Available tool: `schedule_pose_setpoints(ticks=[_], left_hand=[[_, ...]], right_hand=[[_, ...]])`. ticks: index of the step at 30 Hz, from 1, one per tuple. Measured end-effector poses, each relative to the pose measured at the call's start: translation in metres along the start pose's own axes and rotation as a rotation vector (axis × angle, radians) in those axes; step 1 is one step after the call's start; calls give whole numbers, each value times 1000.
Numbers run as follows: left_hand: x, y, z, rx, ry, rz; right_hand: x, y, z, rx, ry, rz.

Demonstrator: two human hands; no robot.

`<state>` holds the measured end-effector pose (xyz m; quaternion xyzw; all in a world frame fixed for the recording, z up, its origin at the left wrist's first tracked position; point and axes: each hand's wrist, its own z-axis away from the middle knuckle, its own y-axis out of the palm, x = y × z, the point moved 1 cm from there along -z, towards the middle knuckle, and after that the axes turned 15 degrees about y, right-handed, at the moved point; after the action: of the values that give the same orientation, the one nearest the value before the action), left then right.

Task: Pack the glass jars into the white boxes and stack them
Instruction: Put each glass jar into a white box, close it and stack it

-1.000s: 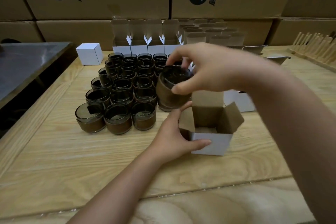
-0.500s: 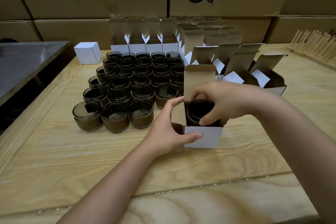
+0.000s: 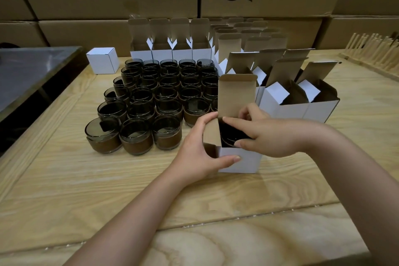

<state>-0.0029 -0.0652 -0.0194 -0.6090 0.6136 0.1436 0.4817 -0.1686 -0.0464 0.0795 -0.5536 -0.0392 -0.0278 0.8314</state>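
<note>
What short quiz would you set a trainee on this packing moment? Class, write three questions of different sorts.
1. True or false: a jar sits inside the white box in front.
2. The left hand grips: A) the white box, B) a brown carton, C) nothing.
3. Fill the gap: the closed box stands to the ___ of the loose jars.
Key: 1 true; 2 A; 3 left.

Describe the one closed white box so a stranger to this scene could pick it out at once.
Start at the wooden table and find the block of dark glass jars on it. Beyond the jars' far left corner, near the grey metal surface, a white box stands alone. Unlike every other white box in view, its flaps are closed, so it reads as a plain cube.
</note>
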Motion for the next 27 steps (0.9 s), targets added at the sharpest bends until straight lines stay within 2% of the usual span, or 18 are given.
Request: schedule_pose_setpoints(ticks=[5, 13, 15, 16, 19, 20, 21, 23, 25, 27], left_hand=[[0, 1, -1, -4, 17, 12], [-2, 3, -1, -13, 14, 17], [-2, 3, -1, -16, 13, 26], [-2, 3, -1, -17, 13, 30], [-2, 2, 0, -17, 2, 31], [-2, 2, 0, -18, -4, 42], [-2, 2, 0, -23, -8, 59], [-2, 3, 1, -43, -7, 61], [-3, 3, 2, -66, 10, 36], [-3, 2, 1, -83, 31, 16]], right_hand=[[-3, 10, 0, 53, -24, -100], [0, 24, 6, -37, -15, -202], [3, 27, 8, -140, -40, -175], [3, 28, 8, -262, -62, -233], [-4, 30, 11, -716, -51, -784], [-9, 33, 10, -820, -15, -986], [-13, 36, 8, -848, 28, -1173], [-15, 46, 0, -682, 39, -1506], [-12, 55, -7, -518, 9, -1652], [-5, 57, -11, -435, -38, -1760]])
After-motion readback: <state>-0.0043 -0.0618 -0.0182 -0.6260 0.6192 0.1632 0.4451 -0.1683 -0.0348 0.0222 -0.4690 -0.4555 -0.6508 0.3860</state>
